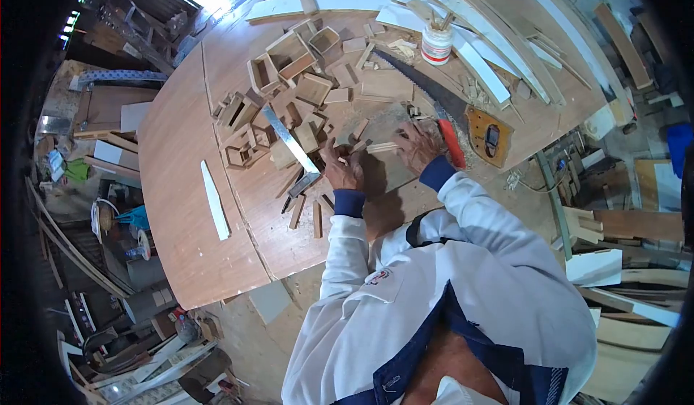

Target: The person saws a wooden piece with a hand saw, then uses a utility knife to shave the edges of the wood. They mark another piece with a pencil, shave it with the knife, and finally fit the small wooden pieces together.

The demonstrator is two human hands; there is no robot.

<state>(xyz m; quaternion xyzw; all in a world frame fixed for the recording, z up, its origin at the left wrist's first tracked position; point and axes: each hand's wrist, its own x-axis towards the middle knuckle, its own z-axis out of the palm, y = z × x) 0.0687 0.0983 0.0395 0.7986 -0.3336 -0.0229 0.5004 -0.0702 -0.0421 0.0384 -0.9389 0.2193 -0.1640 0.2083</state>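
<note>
Over the wooden table (173, 239), my left hand (343, 166) has its fingers curled around a small wood piece (357, 147). My right hand (419, 147) rests at the right end of a thin light wood strip (382, 147), its fingers bent over that end. Left of my left hand lies a metal try square (290, 139). A red-handled tool (452, 143) lies just right of my right hand, beside a handsaw (488, 136). Small wooden box frames (289, 54) and loose blocks are piled beyond my left hand.
A white glue jar (437, 43) stands at the far right, near long curved boards (463, 50). A pointed white strip (215, 201) lies on the left of the table. Short wood sticks (316, 219) lie near the front edge.
</note>
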